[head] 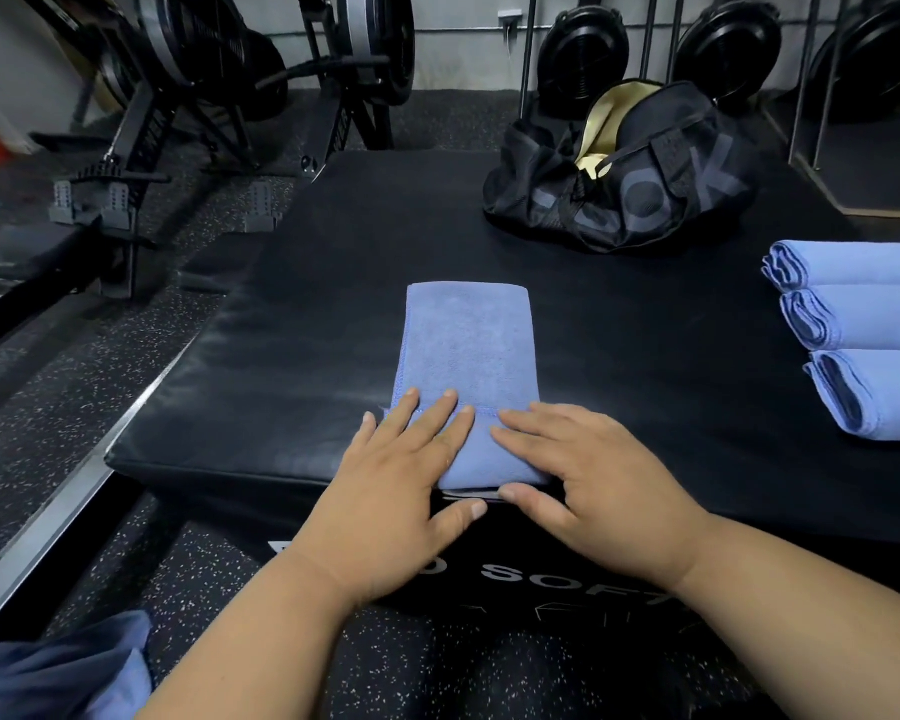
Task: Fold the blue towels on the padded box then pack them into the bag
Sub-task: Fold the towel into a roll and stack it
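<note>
You are pressing both flat, open hands, left hand (385,478) and right hand (588,478), on the half-folded blue towel (468,356), probably needing another fold next.

Both forearms enter from the bottom edge, bare, angled inward so the hands nearly meet at the near edge.

Left hand (404,478): palm down, fingers (440,415) straight and slightly spread, pointing forward and to the right. Thumb extended to the right, tip close to the right thumb.

Right hand (591,472): palm down, fingers (528,433) straight and together, pointing left toward the left hand's fingertips. Thumb stretched left, low on the near side.

Both hands lie flat, pressing downward; no finger curled, nothing pinched. Wrists are roughly level, the right forearm lying flatter across the frame than the left.
</note>
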`<state>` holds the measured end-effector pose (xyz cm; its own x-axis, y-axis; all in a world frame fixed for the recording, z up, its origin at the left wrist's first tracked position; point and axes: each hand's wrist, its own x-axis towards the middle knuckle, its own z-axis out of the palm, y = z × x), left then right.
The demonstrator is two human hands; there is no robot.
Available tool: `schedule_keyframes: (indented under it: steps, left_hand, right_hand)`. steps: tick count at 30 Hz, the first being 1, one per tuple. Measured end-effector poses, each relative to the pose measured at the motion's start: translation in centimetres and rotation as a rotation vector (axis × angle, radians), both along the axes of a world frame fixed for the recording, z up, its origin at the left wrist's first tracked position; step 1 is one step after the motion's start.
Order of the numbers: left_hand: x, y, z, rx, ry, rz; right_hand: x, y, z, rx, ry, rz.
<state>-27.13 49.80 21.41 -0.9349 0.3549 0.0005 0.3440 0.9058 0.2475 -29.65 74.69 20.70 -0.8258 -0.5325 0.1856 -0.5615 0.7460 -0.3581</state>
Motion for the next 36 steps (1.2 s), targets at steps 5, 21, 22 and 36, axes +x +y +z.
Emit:
schedule_keyframes:
  steps: [5, 21, 22, 36]
  left_hand:
    - [-0.9, -2.5, 0.1, 0.132, -0.042, 0.046]
    - [0.8, -3.8, 3.9, 0.459, -0.08, 0.083]
    - [0.8, -3.6, 4.1, 0.467, -0.086, 0.089]
    - [-0.2, -2.6, 3.2, 0.845, -0.05, 0.405]
  right_hand:
    - [-0.6, 0.4, -0.2, 0.001, -0.062, 0.01]
    - [-1.2, 0.9, 1.7, -0.304, -0.019, -0.009]
    - [-1.1, 0.7, 1.7, -0.29, -0.006, 0.027]
    - [-1.1, -0.9, 2.2, -0.81, -0.389, -0.272]
